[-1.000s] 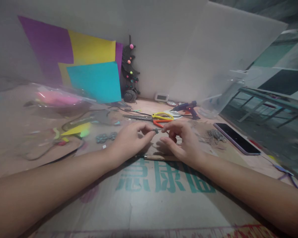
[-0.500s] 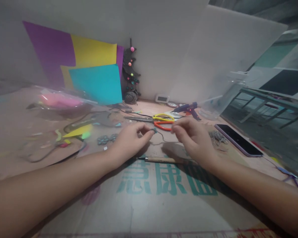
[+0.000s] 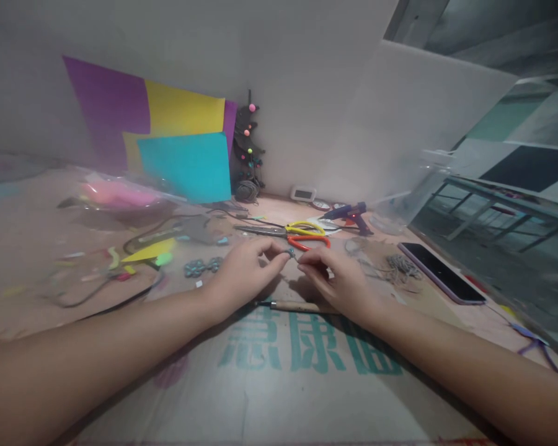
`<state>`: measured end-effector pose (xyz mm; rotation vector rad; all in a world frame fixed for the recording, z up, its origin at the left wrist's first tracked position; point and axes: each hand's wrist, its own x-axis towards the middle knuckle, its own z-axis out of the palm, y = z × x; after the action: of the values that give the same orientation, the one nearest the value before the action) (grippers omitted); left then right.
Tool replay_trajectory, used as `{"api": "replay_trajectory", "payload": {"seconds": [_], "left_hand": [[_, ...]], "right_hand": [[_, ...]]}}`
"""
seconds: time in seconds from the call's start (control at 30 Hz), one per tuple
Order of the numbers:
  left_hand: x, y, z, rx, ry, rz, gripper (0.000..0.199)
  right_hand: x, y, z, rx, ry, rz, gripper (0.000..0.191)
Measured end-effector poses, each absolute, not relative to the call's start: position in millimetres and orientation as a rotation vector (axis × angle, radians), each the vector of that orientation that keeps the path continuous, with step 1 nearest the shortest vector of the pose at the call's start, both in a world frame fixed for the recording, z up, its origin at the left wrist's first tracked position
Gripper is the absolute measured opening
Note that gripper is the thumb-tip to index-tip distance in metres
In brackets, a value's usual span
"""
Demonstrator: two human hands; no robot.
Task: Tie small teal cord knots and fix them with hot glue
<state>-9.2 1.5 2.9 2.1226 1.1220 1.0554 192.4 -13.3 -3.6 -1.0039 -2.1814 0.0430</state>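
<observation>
A small dark teal piece [image 3: 291, 253] is pinched between the thumb and fingertips of my left hand [image 3: 253, 266]. Close beside it, my right hand [image 3: 337, 279] has thumb and index finger together on a thin grey cord [image 3: 296, 259] that runs from the piece. Scissors [image 3: 302, 234] with yellow and red handles lie just beyond my fingertips. Below my hands is a wooden-handled tool [image 3: 297, 306], its right end hidden by my right hand. Left of my left hand sits a grey-blue looped cord shape [image 3: 202, 267].
A glue gun [image 3: 348, 214] and small white clock [image 3: 303, 193] stand at the back. At right are tangled cord [image 3: 402, 266] and a phone [image 3: 441, 272]. Coloured sheets [image 3: 186, 167] lean on the wall by a dark decorated tree [image 3: 248, 148]. Pink material [image 3: 121, 194] lies left.
My right hand has moved left, close to my left hand, and its fingertips have come together on the cord. The camera view has shifted slightly.
</observation>
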Motion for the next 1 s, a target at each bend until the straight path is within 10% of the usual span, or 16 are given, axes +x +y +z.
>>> {"api": "replay_trajectory", "payload": {"seconds": [0.63,1.0], "left_hand": [[-9.4,-3.0,-5.3,2.425,1.04,1.038,0.018],[-8.0,-1.0,-6.6,2.336,1.028,0.996,0.019]], "right_hand": [[194.7,-13.8,-2.6,-0.762,-2.331,-0.432,0.015],[182.2,-21.1,5.2,-1.086,-1.935,0.611,0.012]]}}
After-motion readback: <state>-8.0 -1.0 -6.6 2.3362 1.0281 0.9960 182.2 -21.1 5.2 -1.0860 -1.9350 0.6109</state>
